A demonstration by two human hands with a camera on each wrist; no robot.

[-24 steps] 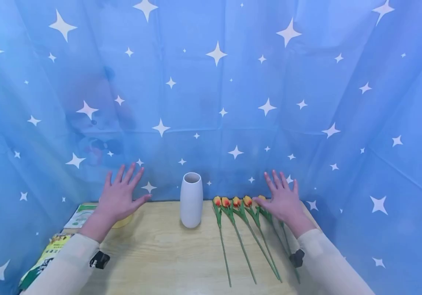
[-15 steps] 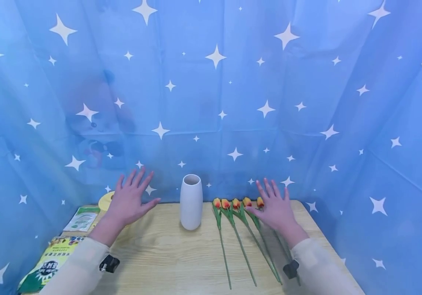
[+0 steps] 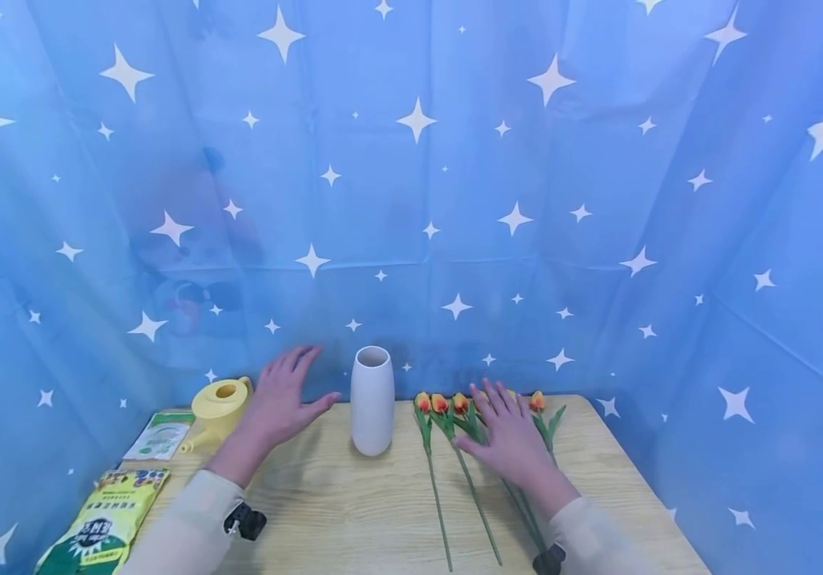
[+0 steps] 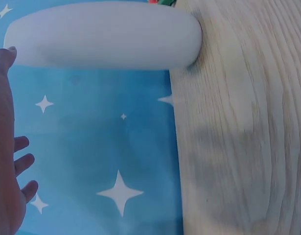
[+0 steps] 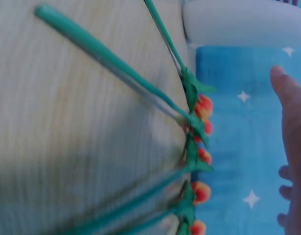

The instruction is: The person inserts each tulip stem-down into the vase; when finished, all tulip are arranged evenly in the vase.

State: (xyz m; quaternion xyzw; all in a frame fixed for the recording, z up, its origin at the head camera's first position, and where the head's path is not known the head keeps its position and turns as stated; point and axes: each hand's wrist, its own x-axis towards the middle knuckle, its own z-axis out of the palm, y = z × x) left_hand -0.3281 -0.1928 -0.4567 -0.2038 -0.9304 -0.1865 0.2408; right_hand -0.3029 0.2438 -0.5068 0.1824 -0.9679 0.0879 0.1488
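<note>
A white vase (image 3: 372, 411) stands upright at the back of the wooden table. To its left my left hand (image 3: 284, 407) is raised with fingers spread, thumb pointing toward the vase; it holds nothing. In the left wrist view the thumb tip overlaps the vase's (image 4: 106, 36) mouth end. Several orange-red tulips (image 3: 439, 402) lie in a row right of the vase, long green stems toward the front. Above these tulips hovers my right hand (image 3: 510, 439), fingers extended and holding nothing, hiding some of the blooms. A tulip stem (image 5: 96, 49) runs below it in the right wrist view.
A yellow watering can (image 3: 212, 411) sits at the back left, partly behind my left forearm. Left of it lies a white and green packet (image 3: 160, 436), and nearer, a yellow and green bag (image 3: 105, 519). A blue star-patterned curtain (image 3: 383, 200) hangs behind the table (image 3: 354, 511).
Both hands have moved inward and lower, the left toward the vase, the right leftward over the tulips. The watering can and the rightmost tulip have come into sight. The view has tilted slightly up.
</note>
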